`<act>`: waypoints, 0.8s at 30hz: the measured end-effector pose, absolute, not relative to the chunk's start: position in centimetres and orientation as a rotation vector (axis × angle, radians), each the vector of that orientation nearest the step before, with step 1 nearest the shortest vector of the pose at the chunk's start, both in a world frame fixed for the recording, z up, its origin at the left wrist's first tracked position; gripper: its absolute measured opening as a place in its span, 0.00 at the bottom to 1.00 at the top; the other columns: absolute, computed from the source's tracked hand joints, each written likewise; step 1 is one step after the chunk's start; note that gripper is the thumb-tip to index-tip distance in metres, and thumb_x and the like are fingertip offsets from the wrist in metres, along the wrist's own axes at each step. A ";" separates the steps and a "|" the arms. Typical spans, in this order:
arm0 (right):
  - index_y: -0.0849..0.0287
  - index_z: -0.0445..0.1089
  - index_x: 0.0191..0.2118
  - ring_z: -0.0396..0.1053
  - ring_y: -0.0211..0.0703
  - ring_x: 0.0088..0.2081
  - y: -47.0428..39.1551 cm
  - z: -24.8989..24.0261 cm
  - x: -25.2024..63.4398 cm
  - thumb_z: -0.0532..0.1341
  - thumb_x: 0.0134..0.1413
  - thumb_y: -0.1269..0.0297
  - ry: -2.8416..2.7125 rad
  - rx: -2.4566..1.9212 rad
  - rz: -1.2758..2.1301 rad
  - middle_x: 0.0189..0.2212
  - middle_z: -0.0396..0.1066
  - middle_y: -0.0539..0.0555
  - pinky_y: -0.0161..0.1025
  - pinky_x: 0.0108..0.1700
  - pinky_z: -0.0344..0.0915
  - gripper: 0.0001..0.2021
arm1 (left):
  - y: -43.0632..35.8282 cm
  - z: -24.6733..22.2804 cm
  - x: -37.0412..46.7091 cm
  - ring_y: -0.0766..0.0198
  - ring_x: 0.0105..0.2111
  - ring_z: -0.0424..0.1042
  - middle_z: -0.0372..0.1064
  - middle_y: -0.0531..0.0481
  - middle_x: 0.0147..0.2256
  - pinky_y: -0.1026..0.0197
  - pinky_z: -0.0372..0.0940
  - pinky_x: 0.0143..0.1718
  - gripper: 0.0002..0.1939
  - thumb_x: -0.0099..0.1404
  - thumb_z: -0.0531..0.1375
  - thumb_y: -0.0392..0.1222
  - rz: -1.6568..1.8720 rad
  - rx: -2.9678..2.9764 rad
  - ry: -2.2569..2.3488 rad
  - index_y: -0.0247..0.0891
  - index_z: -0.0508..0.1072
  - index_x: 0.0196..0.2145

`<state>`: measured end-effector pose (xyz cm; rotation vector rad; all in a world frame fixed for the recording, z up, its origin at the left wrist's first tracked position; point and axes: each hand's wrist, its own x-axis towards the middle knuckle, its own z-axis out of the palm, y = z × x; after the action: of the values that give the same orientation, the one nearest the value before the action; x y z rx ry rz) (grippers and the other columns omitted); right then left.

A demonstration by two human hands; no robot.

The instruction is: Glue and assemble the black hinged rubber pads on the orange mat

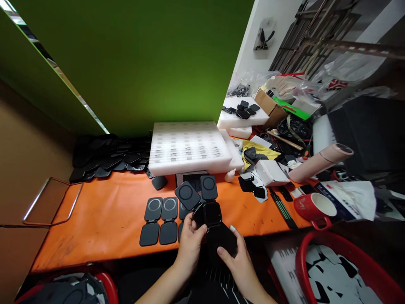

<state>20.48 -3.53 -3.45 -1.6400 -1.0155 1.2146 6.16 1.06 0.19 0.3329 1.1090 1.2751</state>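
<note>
Over the table's front edge, both my hands hold black folding charging pads made of flat hinged panels. My left hand (190, 238) is closed, thumb and fingers pinching the panels on the left. A tilted ringed panel (187, 195) rises above its fingertips; whether it belongs to the held piece I cannot tell. A glossy black panel (212, 213) stands between the hands. My right hand (236, 257) is closed around the lower matte panel (221, 240), thumb on its face. On the table to the left, several unfolded charging pads (169, 208) lie in a row, partly hidden by my left hand.
White foam trays (190, 164) stand behind the hands. Stacked black pieces (107, 156) lie at the back left. To the right are a small bottle (230, 175), a red mug (303, 207) and a pink flask (319, 162). Red tubs (302, 253) sit below the table (104, 211).
</note>
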 end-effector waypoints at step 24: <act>0.53 0.54 0.49 0.64 0.32 0.16 -4.1 0.7 19.2 0.68 0.41 0.49 -0.599 -1.509 1.647 0.34 0.70 0.51 0.33 0.17 0.63 0.32 | 0.9 1.7 5.3 0.68 0.26 0.71 0.69 0.53 0.32 0.68 0.65 0.24 0.20 0.52 0.64 0.49 1.196 0.253 1.151 0.40 0.62 0.38</act>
<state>19.23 -4.05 0.67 -1.5093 -0.5991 1.6470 5.34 0.86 1.71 0.2534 1.1511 1.1960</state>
